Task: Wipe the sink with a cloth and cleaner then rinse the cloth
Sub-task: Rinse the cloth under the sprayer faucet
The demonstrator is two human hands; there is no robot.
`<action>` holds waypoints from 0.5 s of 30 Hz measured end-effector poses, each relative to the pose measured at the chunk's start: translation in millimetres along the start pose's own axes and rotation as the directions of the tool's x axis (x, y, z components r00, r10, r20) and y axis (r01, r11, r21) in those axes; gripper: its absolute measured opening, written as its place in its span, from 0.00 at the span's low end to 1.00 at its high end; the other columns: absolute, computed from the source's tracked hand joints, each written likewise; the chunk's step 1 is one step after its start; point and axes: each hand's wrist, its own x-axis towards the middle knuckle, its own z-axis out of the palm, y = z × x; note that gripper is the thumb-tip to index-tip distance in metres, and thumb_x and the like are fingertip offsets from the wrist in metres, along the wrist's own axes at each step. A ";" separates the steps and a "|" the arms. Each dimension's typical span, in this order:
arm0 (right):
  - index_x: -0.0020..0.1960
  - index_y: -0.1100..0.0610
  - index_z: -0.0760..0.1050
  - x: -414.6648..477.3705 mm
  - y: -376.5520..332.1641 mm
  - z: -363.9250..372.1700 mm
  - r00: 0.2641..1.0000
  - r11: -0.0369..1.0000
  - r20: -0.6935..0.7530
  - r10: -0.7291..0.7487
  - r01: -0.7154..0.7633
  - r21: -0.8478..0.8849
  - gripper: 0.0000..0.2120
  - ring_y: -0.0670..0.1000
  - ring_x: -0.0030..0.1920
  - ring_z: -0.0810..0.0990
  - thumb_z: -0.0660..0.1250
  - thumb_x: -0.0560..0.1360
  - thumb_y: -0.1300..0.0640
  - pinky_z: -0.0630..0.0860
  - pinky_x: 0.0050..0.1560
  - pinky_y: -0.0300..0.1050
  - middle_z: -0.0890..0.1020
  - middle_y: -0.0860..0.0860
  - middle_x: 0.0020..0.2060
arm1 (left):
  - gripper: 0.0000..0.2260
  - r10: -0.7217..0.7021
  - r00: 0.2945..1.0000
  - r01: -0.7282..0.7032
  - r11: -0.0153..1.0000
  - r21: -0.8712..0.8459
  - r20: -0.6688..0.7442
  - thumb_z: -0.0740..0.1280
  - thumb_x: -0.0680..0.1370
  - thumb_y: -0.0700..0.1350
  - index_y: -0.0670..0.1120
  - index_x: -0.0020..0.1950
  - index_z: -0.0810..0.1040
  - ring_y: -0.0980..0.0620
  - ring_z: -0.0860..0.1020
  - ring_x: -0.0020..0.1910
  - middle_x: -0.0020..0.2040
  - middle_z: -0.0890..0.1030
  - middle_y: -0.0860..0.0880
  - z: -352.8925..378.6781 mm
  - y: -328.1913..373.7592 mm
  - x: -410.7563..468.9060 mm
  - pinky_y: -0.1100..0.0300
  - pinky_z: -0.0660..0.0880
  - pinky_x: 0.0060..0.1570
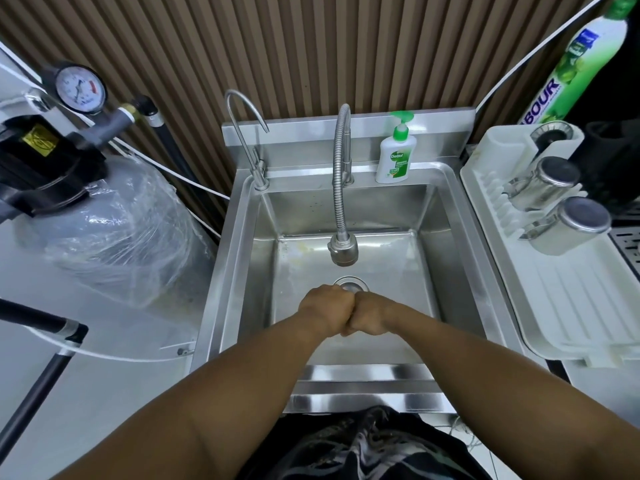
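Down in the steel sink [446, 209], just on the near side of its drain [349, 283], the left hand [323, 308] and right hand [369, 315] meet knuckle to knuckle. Both sets of fingers curl underneath, out of sight, so whether they clamp anything cannot be told. A pump bottle of hand wash [394, 157] stands on the sink's far ledge. To the right, a white drainer tray [554, 306] holds two steel cups [550, 183] lying on their sides.

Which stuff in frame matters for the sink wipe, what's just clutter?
Job: sink, flexible faucet, left hand, right hand, green bottle (maybe the cleaner); no cloth visible.
Clutter: Dettol soap, dish rack, steel cups, pressure gauge, wrapped tank, thin tap.
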 end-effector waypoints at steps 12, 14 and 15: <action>0.57 0.55 0.77 -12.7 9.1 -0.9 0.902 0.837 -0.369 -0.224 -0.016 -0.547 0.12 0.58 0.51 0.82 0.62 0.76 0.55 0.70 0.44 0.46 0.83 0.54 0.52 | 0.03 0.025 0.998 -0.008 0.967 -0.253 0.065 0.64 0.77 0.41 0.47 0.49 0.74 0.47 0.74 0.43 0.44 0.76 0.48 -10.4 4.5 7.1 0.59 0.69 0.41; 0.57 0.55 0.77 -12.4 11.5 -0.5 0.882 0.797 -0.378 -0.280 -0.005 -0.604 0.12 0.60 0.51 0.82 0.62 0.76 0.55 0.68 0.44 0.46 0.83 0.55 0.52 | 0.03 0.033 0.994 -0.003 0.960 -0.281 0.101 0.63 0.77 0.40 0.46 0.45 0.71 0.47 0.74 0.40 0.39 0.74 0.50 -14.4 4.9 6.5 0.60 0.69 0.36; 0.56 0.56 0.78 -12.1 12.2 -0.3 0.874 0.777 -0.377 -0.307 0.001 -0.629 0.12 0.60 0.51 0.82 0.61 0.76 0.55 0.68 0.43 0.45 0.84 0.56 0.51 | 0.05 0.026 0.991 0.014 0.952 -0.304 0.128 0.63 0.77 0.39 0.45 0.42 0.69 0.48 0.74 0.36 0.36 0.73 0.50 -15.4 4.2 6.5 0.60 0.69 0.33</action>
